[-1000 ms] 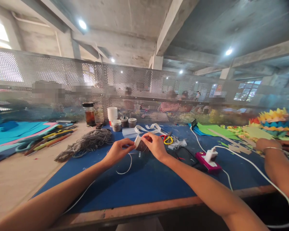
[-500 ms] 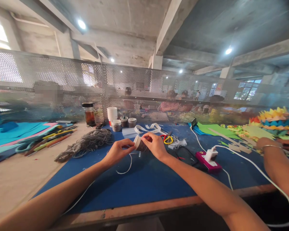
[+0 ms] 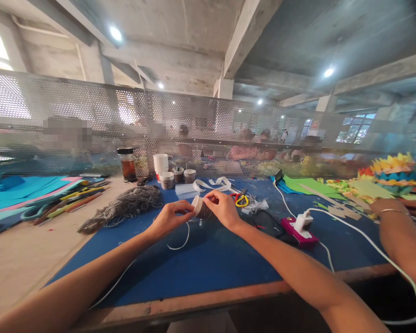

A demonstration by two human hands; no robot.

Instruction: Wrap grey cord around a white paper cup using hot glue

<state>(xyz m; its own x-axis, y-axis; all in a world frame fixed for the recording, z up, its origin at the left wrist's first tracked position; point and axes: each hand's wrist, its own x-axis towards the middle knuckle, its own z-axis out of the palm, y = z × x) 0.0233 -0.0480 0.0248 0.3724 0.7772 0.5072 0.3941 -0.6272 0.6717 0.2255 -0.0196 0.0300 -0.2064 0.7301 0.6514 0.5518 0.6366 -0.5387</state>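
Above the blue mat (image 3: 208, 263), a small paper cup (image 3: 204, 209) with a white rim and brownish side is tilted between my hands. My left hand (image 3: 171, 217) pinches it at the left edge with thumb and fingers. From the right, my right hand (image 3: 222, 208) has its fingers closed at the upper edge; whether it also holds something thin is hidden. A white cord (image 3: 180, 249) curls on the mat below the cup. Behind my hands lies a white strip (image 3: 213, 185), and yellow-handled scissors (image 3: 241, 200) are to the right.
A grey yarn bundle (image 3: 123, 207) lies left. Several small cups (image 3: 167, 181) and a lidded jar (image 3: 127, 166) stand along the perforated screen (image 3: 201, 111). A magenta power strip (image 3: 300, 233) with white cable is right. Another person's arm (image 3: 397, 231) reaches in beside green paper (image 3: 310, 188).
Hardly anything differs. My hands hold the cup in nearly the same place and tilt, and the view has shifted very slightly.
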